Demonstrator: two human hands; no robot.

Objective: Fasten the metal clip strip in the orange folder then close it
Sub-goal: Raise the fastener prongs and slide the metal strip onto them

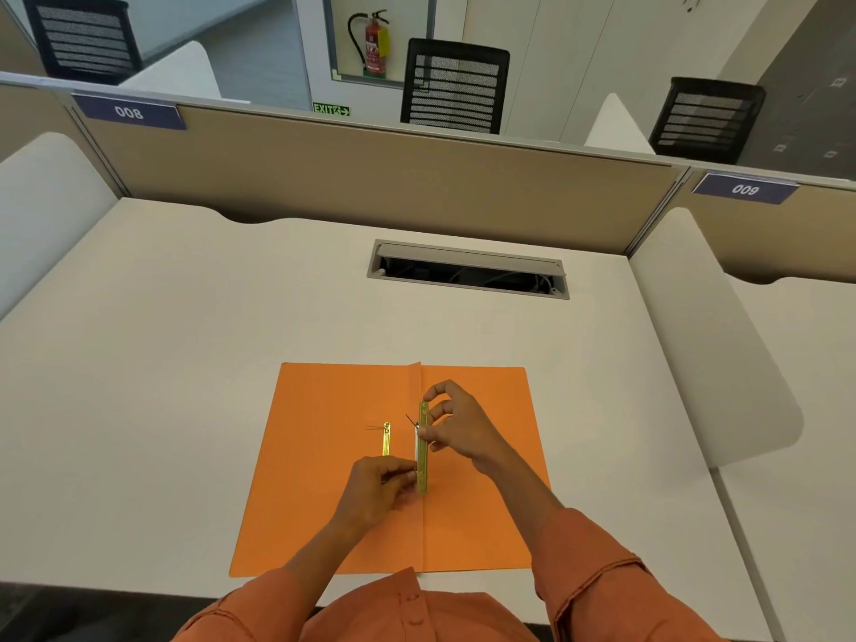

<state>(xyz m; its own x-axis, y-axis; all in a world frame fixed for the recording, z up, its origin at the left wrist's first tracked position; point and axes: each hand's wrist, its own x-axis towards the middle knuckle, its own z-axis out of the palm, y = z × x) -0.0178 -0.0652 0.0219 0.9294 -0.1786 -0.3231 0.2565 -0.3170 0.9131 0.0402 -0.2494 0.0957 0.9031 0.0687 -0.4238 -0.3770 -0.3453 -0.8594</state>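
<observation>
The orange folder lies open and flat on the white desk, its spine crease running away from me. A gold metal clip strip lies along the crease. My right hand pinches the strip's far half with thumb and fingers. My left hand holds the strip's near end between its fingertips. A thin dark prong sticks up beside the strip. A second, shorter gold metal piece rests on the folder's left leaf, partly hidden by my left hand.
The white desk has a grey cable tray opening at the back. White side dividers and a beige back partition enclose it. Office chairs stand beyond the partition. My orange sleeves are at the front edge.
</observation>
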